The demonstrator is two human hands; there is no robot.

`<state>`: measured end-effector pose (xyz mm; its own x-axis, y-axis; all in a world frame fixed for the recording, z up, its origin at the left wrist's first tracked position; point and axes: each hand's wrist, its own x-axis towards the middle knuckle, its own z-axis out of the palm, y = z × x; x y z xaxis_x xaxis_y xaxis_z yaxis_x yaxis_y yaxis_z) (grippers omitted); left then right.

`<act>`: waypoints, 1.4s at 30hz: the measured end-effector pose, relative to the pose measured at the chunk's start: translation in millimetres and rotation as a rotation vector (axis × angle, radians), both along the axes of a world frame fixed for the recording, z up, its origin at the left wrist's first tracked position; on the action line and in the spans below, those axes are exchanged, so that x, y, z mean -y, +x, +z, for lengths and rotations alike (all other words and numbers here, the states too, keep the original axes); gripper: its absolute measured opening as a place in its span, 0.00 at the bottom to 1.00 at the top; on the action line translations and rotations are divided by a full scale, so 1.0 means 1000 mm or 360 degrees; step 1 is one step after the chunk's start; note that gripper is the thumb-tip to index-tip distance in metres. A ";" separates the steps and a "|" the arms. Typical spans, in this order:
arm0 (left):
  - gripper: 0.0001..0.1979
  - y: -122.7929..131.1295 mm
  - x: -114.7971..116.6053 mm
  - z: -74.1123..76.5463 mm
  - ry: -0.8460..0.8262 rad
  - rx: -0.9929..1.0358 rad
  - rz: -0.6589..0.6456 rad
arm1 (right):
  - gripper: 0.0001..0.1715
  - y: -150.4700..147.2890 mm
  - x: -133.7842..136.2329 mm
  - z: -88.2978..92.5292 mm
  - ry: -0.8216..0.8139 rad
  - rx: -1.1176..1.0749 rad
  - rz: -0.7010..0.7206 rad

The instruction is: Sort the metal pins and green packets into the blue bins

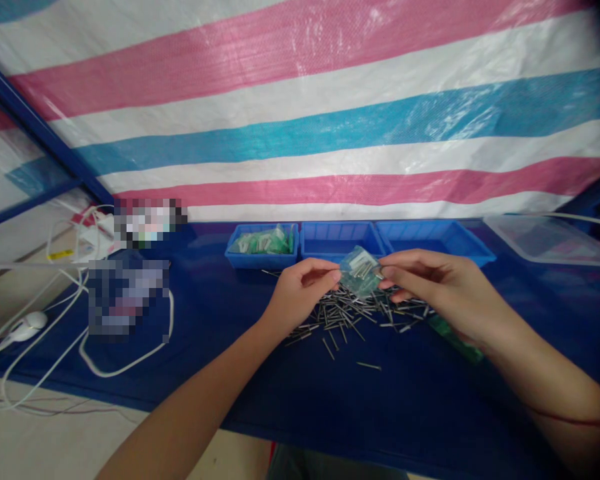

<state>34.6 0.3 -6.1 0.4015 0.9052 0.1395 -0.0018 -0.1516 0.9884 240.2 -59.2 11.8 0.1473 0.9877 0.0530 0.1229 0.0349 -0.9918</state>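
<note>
A small clear plastic bag (361,272) with green marking and several metal pins inside is stretched between both hands above the blue table. My left hand (305,287) pinches its left edge between thumb and fingers. Its right corner is pinched by my right hand (425,283). Beneath the bag lies a pile of loose metal pins (347,308), partly covered by the hands. One pin (369,365) lies apart, nearer the front edge. Some green bags (455,339) lie partly under my right forearm.
Behind the hands stand a blue bin (263,245) holding green-marked bags and two more blue bins (337,240) (433,241). A clear lid (545,240) is at the right. White cables (125,372) and blurred items occupy the left side.
</note>
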 end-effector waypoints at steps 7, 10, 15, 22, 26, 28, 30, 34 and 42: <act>0.08 0.003 -0.002 -0.009 0.0151 -0.0054 0.0046 | 0.13 -0.004 0.001 -0.001 0.0129 0.0115 -0.0053; 0.09 0.000 -0.002 -0.007 0.0250 -0.0111 0.0077 | 0.16 -0.005 0.001 0.001 0.0134 0.0170 -0.0007; 0.12 -0.019 -0.016 0.015 0.0528 -0.0162 0.0387 | 0.22 0.001 0.002 0.005 0.0171 0.0296 -0.0069; 0.17 -0.070 -0.069 0.023 0.0629 -0.0116 0.1122 | 0.23 0.005 0.005 0.008 0.0192 0.0438 -0.0104; 0.15 -0.086 -0.078 0.017 0.0767 -0.0820 0.1180 | 0.24 0.006 0.006 0.009 0.0207 0.0590 -0.0058; 0.14 -0.087 -0.076 0.016 0.0866 -0.1203 0.1244 | 0.24 0.012 0.010 0.008 0.0228 0.0836 -0.0029; 0.13 -0.086 -0.073 0.016 0.0911 -0.1457 0.1306 | 0.24 0.021 0.017 0.002 0.0269 0.1198 -0.0031; 0.16 -0.081 -0.071 0.015 0.1035 -0.1600 0.1143 | 0.32 0.044 0.042 -0.025 0.0449 0.1860 -0.0190; 0.17 -0.070 -0.064 0.009 0.1100 -0.1704 0.0871 | 0.30 0.054 0.072 -0.066 0.0456 0.2159 -0.0138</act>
<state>-35.8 64.3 2.7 0.2165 0.8546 0.4720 0.9195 -0.3411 0.1957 293.8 -131.2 -54.1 -0.1219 0.9086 0.3995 0.9859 0.1573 -0.0568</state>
